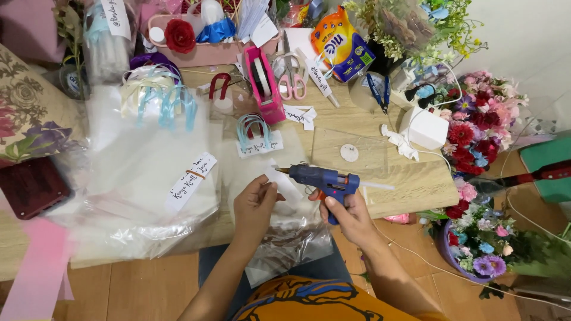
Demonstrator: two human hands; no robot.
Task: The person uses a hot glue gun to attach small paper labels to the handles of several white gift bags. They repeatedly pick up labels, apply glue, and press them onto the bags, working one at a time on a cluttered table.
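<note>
Right hand grip is wrapped around the blue glue gun, nozzle just beside the paper slip pinched in the left hand, so a hot drip could easily burn those fingertips.

Your right hand: glue gun, matt blue plastic, metal nozzle. Your left hand: paper label, white, matt. Beneath you: cellophane bags, clear, glossy, crinkled. Worktop: pale wood, smooth. Scissors: pink plastic handles.
</note>
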